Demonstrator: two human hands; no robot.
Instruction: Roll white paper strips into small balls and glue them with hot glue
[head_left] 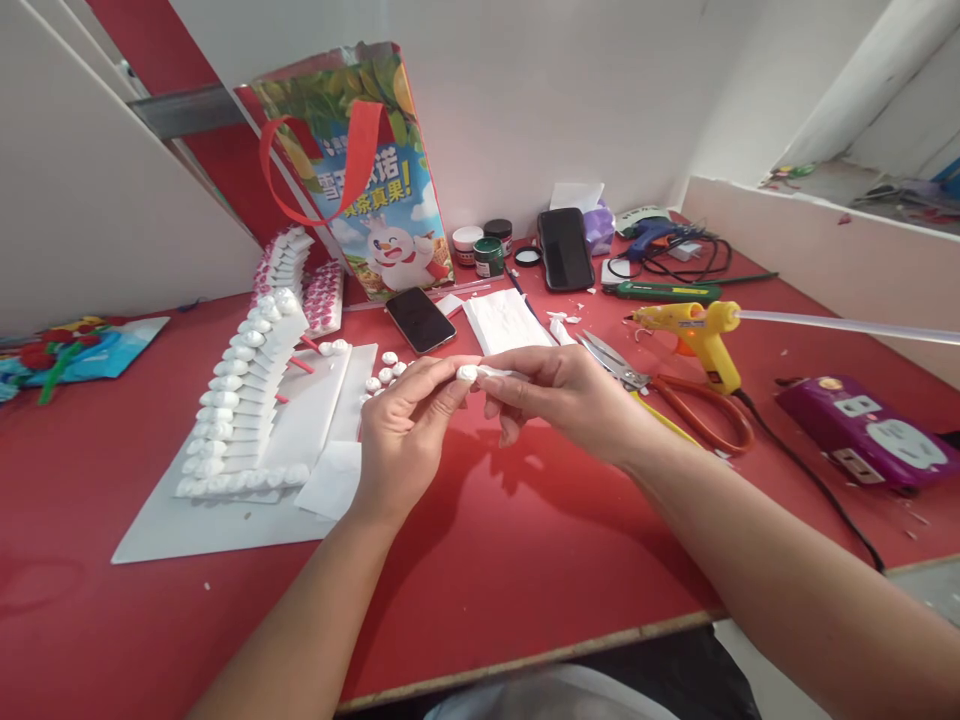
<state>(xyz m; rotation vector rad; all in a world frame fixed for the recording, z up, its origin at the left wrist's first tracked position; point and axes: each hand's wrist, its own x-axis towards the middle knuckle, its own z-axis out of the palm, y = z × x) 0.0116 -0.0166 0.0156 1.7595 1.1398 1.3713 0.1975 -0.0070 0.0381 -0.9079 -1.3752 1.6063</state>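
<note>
Over the middle of the table, my left hand pinches a small white paper rosette between thumb and fingers. My right hand is closed on the rosette's loose paper strip, which runs out to the right. Behind my left hand lie several finished-looking white rosettes. To the left stands a curved white model with rows of rosettes along its edge, on a white board. Just beyond my hands is a stack of white paper strips.
A yellow hot glue gun, orange-handled scissors and a purple power strip lie at right. Two phones, paint jars, a green cutter and a printed bag sit at the back. The glue gun's cord crosses the right side.
</note>
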